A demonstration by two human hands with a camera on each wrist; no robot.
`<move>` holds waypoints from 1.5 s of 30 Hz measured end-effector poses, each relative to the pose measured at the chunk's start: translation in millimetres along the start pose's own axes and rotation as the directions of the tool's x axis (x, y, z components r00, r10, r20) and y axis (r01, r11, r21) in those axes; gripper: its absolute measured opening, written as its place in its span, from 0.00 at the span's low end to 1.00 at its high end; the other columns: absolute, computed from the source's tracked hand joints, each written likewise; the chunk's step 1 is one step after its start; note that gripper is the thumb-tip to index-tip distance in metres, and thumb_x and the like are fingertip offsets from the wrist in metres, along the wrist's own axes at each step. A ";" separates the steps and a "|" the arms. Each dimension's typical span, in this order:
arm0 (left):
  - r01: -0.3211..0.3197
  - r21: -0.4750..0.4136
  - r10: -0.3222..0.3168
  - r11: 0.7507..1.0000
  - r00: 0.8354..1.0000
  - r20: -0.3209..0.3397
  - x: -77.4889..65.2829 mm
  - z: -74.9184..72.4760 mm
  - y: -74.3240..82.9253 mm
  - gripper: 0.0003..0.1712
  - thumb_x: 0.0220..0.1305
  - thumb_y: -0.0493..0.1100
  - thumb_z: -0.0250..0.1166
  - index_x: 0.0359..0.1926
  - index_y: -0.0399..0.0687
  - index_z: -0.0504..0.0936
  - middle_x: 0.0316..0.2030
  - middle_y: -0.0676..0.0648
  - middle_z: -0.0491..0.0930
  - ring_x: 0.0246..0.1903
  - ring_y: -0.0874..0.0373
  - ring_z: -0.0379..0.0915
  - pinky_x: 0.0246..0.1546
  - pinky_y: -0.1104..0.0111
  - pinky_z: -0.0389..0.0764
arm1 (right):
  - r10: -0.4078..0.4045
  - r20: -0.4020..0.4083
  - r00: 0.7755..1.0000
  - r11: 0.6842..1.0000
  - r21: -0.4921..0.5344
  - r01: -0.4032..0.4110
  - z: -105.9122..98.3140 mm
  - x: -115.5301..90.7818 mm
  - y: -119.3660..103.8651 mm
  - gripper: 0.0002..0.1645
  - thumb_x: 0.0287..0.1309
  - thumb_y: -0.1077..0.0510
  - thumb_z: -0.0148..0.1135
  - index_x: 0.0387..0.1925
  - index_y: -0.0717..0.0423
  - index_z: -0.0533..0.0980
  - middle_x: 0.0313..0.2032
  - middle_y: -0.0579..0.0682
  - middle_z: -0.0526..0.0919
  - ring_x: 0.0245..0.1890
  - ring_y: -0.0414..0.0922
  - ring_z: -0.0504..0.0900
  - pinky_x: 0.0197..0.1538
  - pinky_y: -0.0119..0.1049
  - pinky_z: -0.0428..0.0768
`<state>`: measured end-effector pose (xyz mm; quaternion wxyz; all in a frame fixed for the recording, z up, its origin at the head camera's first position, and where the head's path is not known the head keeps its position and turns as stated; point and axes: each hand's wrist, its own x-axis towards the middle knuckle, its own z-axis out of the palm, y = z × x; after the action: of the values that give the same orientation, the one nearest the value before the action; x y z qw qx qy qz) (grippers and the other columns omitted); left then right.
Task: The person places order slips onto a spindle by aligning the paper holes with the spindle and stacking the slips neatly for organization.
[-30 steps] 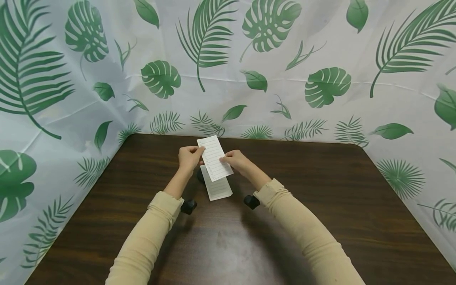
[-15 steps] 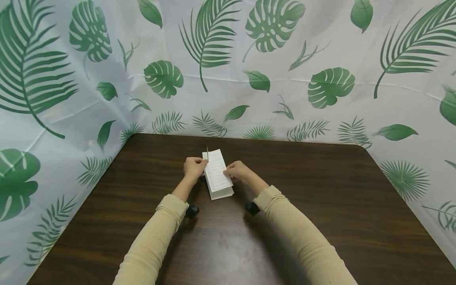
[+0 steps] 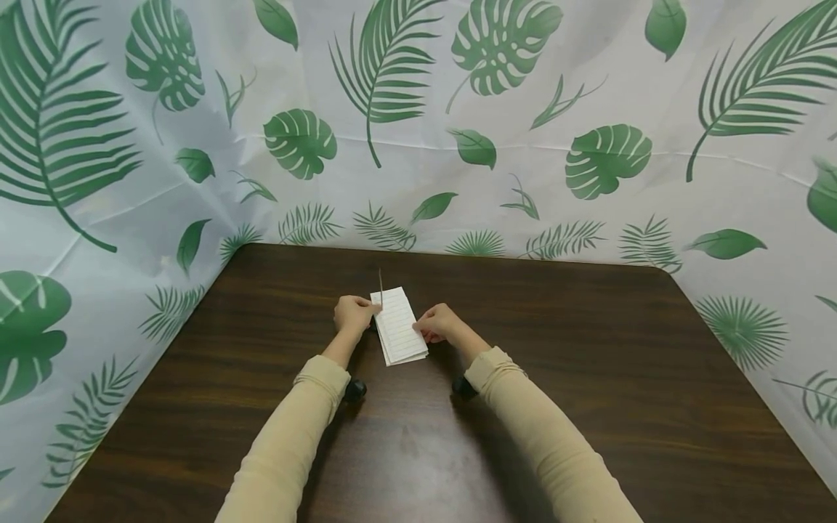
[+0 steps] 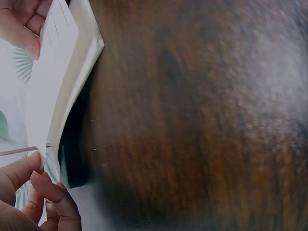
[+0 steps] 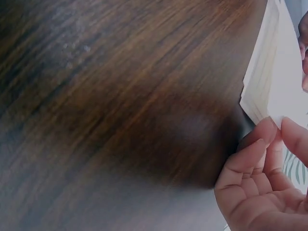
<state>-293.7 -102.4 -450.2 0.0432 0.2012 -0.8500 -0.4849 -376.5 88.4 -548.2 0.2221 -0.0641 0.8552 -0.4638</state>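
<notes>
A white lined paper slip [image 3: 399, 319] lies over a small stack of similar slips [image 4: 86, 53], whose edges show below it in the left wrist view. A thin upright spike [image 3: 381, 282] pokes through the top slip near its upper left corner; a dark base [image 4: 76, 168] shows under the stack. My left hand [image 3: 353, 314] pinches the slip's left edge right beside the spike. On the opposite side, my right hand [image 3: 442, 324] pinches the right edge between thumb and forefinger, plain in the right wrist view.
All this stands on a dark wood-grain table [image 3: 588, 378], toward its far side. Behind it hangs a white curtain [image 3: 418, 181] printed with green leaves. Black wrist cameras [image 3: 354, 391] sit under both cuffs.
Held above the stack at first, the slip has come down over the spike, which now sticks out through it. Both hands have lowered with it, and the slip nearly covers the stack.
</notes>
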 end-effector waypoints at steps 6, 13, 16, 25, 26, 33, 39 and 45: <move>-0.031 0.096 0.032 0.995 0.999 -0.012 -0.4 2.7 -3.2 0.11 0.55 0.45 0.69 0.32 0.40 0.86 0.30 0.42 0.86 0.13 0.66 0.67 0.17 0.73 0.72 | -0.005 0.000 1.000 0.996 -0.091 0.005 4.7 36.3 30.3 0.11 0.50 0.53 0.68 0.26 0.58 0.83 0.19 0.51 0.83 0.19 0.44 0.81 0.22 0.36 0.81; -0.057 0.145 0.056 0.988 0.998 0.010 0.1 5.7 -5.6 0.10 0.57 0.44 0.67 0.33 0.41 0.85 0.33 0.42 0.86 0.12 0.66 0.69 0.18 0.72 0.76 | 0.007 0.026 1.000 0.984 -0.178 -0.003 5.0 32.4 22.0 0.15 0.49 0.51 0.71 0.22 0.60 0.83 0.17 0.51 0.82 0.17 0.42 0.78 0.22 0.35 0.79; -0.069 0.144 0.066 0.987 0.997 0.026 1.7 4.5 -7.1 0.10 0.57 0.44 0.68 0.34 0.40 0.84 0.35 0.41 0.85 0.13 0.66 0.71 0.19 0.72 0.78 | 0.003 0.014 1.000 0.965 -0.261 0.001 7.6 33.4 19.3 0.15 0.52 0.53 0.67 0.16 0.56 0.81 0.14 0.50 0.80 0.16 0.43 0.78 0.21 0.35 0.78; 0.006 0.031 -0.011 1.000 0.987 0.162 5.8 -0.8 -8.9 0.17 0.58 0.43 0.67 0.42 0.38 0.72 0.44 0.36 0.74 0.13 0.64 0.68 0.17 0.77 0.80 | -0.005 -0.017 1.000 0.957 -0.291 0.000 10.4 45.4 30.8 0.16 0.53 0.50 0.66 0.18 0.55 0.79 0.15 0.50 0.80 0.18 0.44 0.79 0.23 0.34 0.78; 0.011 0.036 -0.017 0.999 0.985 0.173 6.9 -0.2 -8.7 0.18 0.59 0.43 0.67 0.44 0.38 0.71 0.46 0.35 0.73 0.13 0.64 0.69 0.18 0.76 0.80 | -0.021 -0.005 1.000 0.964 -0.265 0.019 9.4 49.7 35.8 0.15 0.52 0.51 0.67 0.17 0.55 0.77 0.13 0.49 0.78 0.16 0.43 0.78 0.20 0.32 0.76; 0.044 0.050 -0.054 0.998 0.973 0.223 18.9 4.8 -17.4 0.19 0.63 0.46 0.62 0.51 0.41 0.72 0.55 0.35 0.70 0.21 0.57 0.78 0.25 0.70 0.85 | -0.018 0.019 1.000 0.994 -0.107 0.020 8.6 50.9 41.6 0.12 0.54 0.56 0.62 0.35 0.55 0.68 0.19 0.52 0.77 0.18 0.45 0.77 0.21 0.36 0.77; -0.025 -0.009 0.026 1.000 0.973 0.231 88.5 42.7 -74.7 0.17 0.69 0.50 0.53 0.51 0.44 0.75 0.53 0.35 0.70 0.22 0.55 0.80 0.23 0.72 0.84 | -0.021 0.053 0.998 0.996 -0.083 0.025 3.0 32.4 24.9 0.09 0.61 0.57 0.52 0.41 0.54 0.64 0.21 0.55 0.76 0.20 0.48 0.77 0.23 0.38 0.76; 0.029 0.001 -0.028 1.000 0.972 0.233 52.4 22.2 -44.3 0.16 0.70 0.46 0.49 0.51 0.43 0.75 0.52 0.36 0.71 0.28 0.52 0.77 0.25 0.72 0.84 | 0.061 0.057 0.997 0.998 -0.004 -0.061 -6.3 -40.6 -39.1 0.11 0.59 0.63 0.53 0.43 0.60 0.65 0.18 0.53 0.76 0.17 0.43 0.75 0.25 0.35 0.76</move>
<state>-334.4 -124.5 -505.5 -0.0637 0.1550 -0.8457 -0.5067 -346.7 84.1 -500.2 0.2603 -0.0513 0.8506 -0.4540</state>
